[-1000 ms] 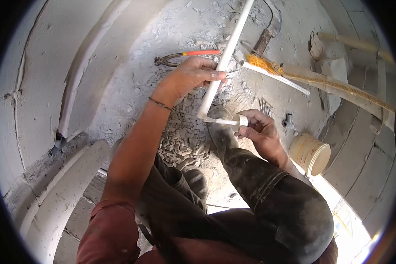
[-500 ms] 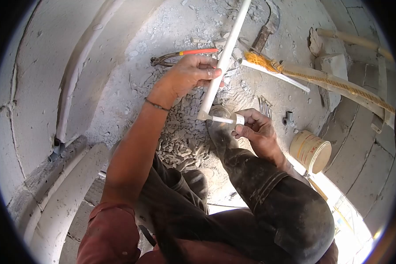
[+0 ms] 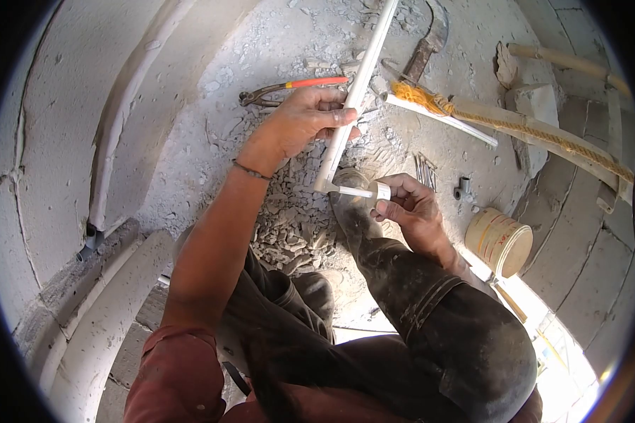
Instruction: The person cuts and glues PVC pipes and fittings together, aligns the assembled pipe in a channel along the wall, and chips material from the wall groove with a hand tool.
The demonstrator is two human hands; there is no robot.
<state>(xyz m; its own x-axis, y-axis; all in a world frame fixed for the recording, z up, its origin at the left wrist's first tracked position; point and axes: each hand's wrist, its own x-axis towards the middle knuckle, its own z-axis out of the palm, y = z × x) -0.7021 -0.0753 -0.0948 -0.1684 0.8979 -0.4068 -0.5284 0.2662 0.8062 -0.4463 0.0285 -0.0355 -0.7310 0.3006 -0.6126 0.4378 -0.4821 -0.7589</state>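
Note:
My left hand point(image 3: 310, 121) grips a long white plastic pipe point(image 3: 370, 60) between thumb and fingers, and the pipe slants down towards me. Pinched in my right hand point(image 3: 410, 211) is an applicator point(image 3: 355, 191) with a white cap and a thin pale stem. The stem's far end is at the lower end of the pipe; whether it sits inside or only touches the rim I cannot tell. Just left of my left hand lie pincers point(image 3: 261, 96) with red and yellow handles. Below both hands is my dark-trousered leg point(image 3: 416, 282).
Grey rubble point(image 3: 293, 218) covers the floor. To the right lie a shorter white pipe point(image 3: 444, 121), a rope point(image 3: 529, 132) with a frayed orange end, thin metal rods point(image 3: 425, 171), a grey pipe fitting point(image 3: 462, 188) and a cream tin point(image 3: 499, 243). A curved-headed tool point(image 3: 425, 56) lies further back.
The white pipe has shifted slightly left, and the applicator has moved with its lower end. Both hands keep their grips.

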